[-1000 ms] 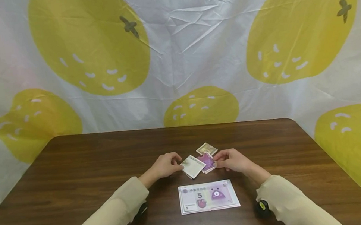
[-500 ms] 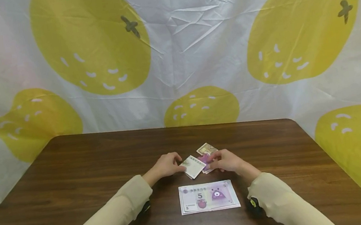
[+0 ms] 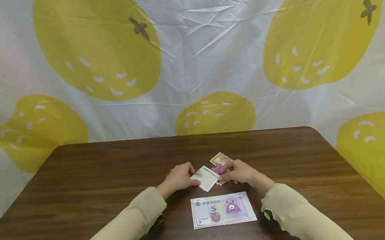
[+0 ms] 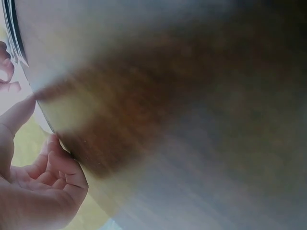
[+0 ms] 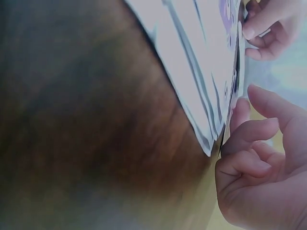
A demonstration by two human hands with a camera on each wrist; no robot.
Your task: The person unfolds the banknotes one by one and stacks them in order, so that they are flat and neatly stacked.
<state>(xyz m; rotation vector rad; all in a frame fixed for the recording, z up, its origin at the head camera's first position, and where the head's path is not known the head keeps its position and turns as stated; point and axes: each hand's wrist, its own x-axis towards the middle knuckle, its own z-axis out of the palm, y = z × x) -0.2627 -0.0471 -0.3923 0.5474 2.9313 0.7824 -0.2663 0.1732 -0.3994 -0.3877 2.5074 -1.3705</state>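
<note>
A small pale play banknote (image 3: 205, 178), perhaps with others under it, lies diagonally on the wooden table. My left hand (image 3: 177, 178) holds its left corner, thumb on the near edge and curled fingers at the far edge. At its right corner, my right hand (image 3: 241, 171) pinches with thumb and index finger. A purple play banknote (image 3: 216, 169) is partly hidden under the pale one and my right fingers. Beyond it lies a brownish-gold note (image 3: 220, 158). In the right wrist view both the right hand (image 5: 261, 167) and the left hand (image 5: 273, 26) show.
A stack of larger purple play banknotes (image 3: 223, 210), marked 5 with a one-eyed monster, lies nearer to me. The brown wood-grain table (image 3: 111, 162) ends at a hanging white curtain with yellow lemons (image 3: 213, 113).
My right hand has moved left, from the purple note's right side to the pale note's right corner. My left hand has shifted slightly right along the pale note. The notes lie almost unmoved.
</note>
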